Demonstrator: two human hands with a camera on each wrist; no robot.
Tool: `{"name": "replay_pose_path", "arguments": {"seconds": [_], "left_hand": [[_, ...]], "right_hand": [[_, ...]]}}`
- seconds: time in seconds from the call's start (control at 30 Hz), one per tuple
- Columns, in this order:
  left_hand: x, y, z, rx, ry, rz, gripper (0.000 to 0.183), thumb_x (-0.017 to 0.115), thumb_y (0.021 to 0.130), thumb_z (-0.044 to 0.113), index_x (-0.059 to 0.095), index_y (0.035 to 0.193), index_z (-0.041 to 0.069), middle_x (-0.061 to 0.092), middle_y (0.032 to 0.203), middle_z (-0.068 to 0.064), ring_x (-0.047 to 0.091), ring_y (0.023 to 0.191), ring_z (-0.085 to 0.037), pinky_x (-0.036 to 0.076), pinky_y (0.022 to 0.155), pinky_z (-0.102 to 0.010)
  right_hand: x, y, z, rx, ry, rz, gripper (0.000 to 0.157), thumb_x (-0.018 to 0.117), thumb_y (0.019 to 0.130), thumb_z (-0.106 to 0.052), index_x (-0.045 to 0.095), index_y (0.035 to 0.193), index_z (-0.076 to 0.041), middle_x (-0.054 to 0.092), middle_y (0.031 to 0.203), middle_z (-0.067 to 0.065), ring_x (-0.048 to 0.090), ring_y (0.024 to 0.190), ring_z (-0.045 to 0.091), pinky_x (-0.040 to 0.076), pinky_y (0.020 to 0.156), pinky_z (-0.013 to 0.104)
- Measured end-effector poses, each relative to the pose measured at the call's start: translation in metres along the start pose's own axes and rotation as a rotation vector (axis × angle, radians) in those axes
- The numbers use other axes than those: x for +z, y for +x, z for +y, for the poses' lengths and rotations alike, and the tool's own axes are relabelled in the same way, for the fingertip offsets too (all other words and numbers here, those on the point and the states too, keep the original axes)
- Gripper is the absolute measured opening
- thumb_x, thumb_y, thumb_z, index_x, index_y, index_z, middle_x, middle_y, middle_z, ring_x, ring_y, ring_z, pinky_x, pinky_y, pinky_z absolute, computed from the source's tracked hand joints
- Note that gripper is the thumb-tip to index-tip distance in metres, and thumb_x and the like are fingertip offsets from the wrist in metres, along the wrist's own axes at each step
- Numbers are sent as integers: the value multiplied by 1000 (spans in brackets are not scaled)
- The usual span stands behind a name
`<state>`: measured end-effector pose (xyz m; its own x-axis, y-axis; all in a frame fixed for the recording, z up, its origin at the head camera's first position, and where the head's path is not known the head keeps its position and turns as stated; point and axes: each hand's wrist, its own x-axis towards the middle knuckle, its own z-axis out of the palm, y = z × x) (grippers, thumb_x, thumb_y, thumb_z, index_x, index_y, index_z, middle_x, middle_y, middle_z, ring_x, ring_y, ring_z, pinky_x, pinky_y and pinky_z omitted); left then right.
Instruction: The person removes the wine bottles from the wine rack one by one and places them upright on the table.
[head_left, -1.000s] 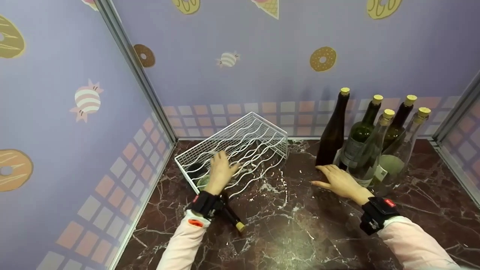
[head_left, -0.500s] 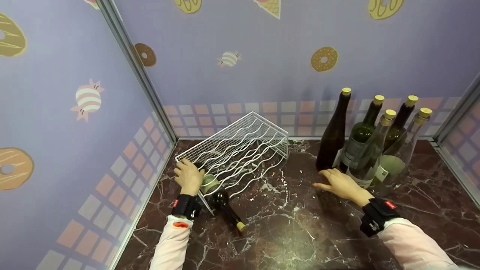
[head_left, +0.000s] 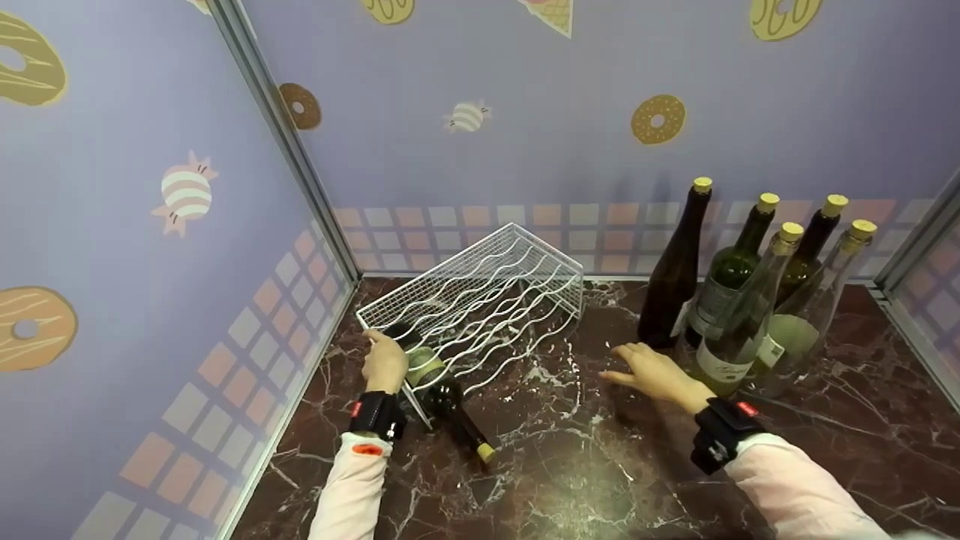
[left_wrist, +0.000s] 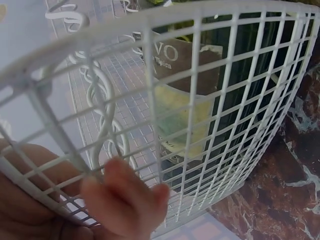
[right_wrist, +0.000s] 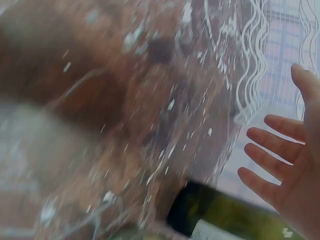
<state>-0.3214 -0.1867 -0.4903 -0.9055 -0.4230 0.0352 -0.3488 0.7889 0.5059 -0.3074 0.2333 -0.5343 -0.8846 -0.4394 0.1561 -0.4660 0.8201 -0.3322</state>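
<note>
A white wire wine rack (head_left: 472, 276) stands at an angle against the back wall. My left hand (head_left: 385, 364) grips its near left corner; the left wrist view shows the fingers (left_wrist: 125, 200) curled against the mesh end. One dark corked wine bottle (head_left: 448, 397) lies in the rack, neck sticking out toward me, its label (left_wrist: 185, 115) showing through the mesh. My right hand (head_left: 660, 375) hovers over the table with fingers spread, holding nothing. It is just left of a clear corked bottle (head_left: 726, 367) and in front of a tall dark brown bottle (head_left: 670, 292).
Other corked bottles stand close together at the right: a green one (head_left: 712, 296), a dark one (head_left: 799, 274) behind, and a clear one (head_left: 801, 337). Patterned purple walls (head_left: 525, 150) enclose the dark marbled tabletop (head_left: 555, 480) at the back and sides.
My left hand has moved from above the rack's wavy wires to its left corner and now grips there. The right hand has shifted slightly left, away from the bottles.
</note>
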Motion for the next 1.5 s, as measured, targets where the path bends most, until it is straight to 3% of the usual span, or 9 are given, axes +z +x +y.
{"name": "replay_pose_path", "arguments": {"seconds": [0.17, 0.33, 0.63, 0.87, 1.1, 1.2, 1.3, 1.4, 1.5], "left_hand": [[3, 0, 2, 18, -49, 32, 55, 34, 95, -1, 15, 141, -23, 65, 107, -38, 67, 96, -51, 56, 78, -59], [4, -1, 3, 38, -74, 66, 53, 33, 94, -2, 17, 139, -24, 66, 104, -39, 67, 93, -52, 56, 76, -60], [7, -1, 6, 25, -71, 49, 52, 32, 96, -1, 16, 141, -23, 66, 104, -38, 67, 94, -52, 57, 75, -59], [7, 0, 6, 37, -53, 45, 53, 32, 96, -2, 14, 141, -24, 66, 103, -38, 68, 93, -51, 57, 74, -59], [6, 0, 3, 28, -62, 49, 53, 33, 96, -1, 15, 140, -23, 66, 102, -40, 68, 92, -52, 57, 73, -60], [6, 0, 2, 29, -70, 57, 52, 32, 96, -1, 15, 140, -23, 65, 102, -40, 67, 92, -53, 57, 72, -60], [6, -1, 0, 28, -78, 66, 51, 32, 96, -1, 16, 140, -23, 65, 102, -41, 67, 92, -53, 56, 73, -61], [6, -2, -2, 27, -80, 66, 52, 33, 96, -2, 16, 140, -23, 65, 102, -41, 67, 92, -54, 56, 74, -61], [6, -2, -2, 36, -77, 65, 53, 34, 95, -2, 16, 140, -23, 65, 102, -41, 66, 92, -54, 56, 74, -61]], "right_hand": [[13, 16, -23, -36, 51, 2, 49, 67, 92, -37, 62, 117, 4, 66, 113, 23, 63, 105, 40, 52, 90, 55], [26, 31, -53, -40, 133, -81, 56, 63, 93, -41, 59, 125, 5, 63, 123, 25, 60, 115, 41, 47, 101, 56], [63, 51, -93, -100, 393, -143, 46, 62, 96, -32, 62, 115, 10, 69, 110, 25, 66, 100, 38, 53, 92, 51], [87, 62, -119, 28, 559, -204, 42, 60, 97, -36, 65, 111, 4, 71, 103, 19, 66, 95, 34, 54, 89, 46], [109, 63, -143, 261, 901, -292, 40, 57, 100, -28, 62, 114, 10, 69, 99, 27, 70, 89, 33, 61, 77, 39], [117, 61, -155, 338, 997, -307, 41, 56, 100, -27, 59, 115, 11, 70, 100, 26, 72, 84, 28, 61, 74, 37], [123, 59, -167, 396, 1075, -341, 38, 57, 100, -28, 57, 115, 7, 69, 89, 17, 67, 70, 17, 59, 66, 30], [129, 58, -176, 434, 1166, -389, 28, 58, 99, -26, 55, 106, 1, 56, 78, 2, 51, 61, 7, 50, 59, 21], [132, 58, -182, 445, 1288, -415, 21, 57, 99, -21, 58, 103, 0, 55, 74, -2, 54, 62, 6, 50, 59, 20]]}}
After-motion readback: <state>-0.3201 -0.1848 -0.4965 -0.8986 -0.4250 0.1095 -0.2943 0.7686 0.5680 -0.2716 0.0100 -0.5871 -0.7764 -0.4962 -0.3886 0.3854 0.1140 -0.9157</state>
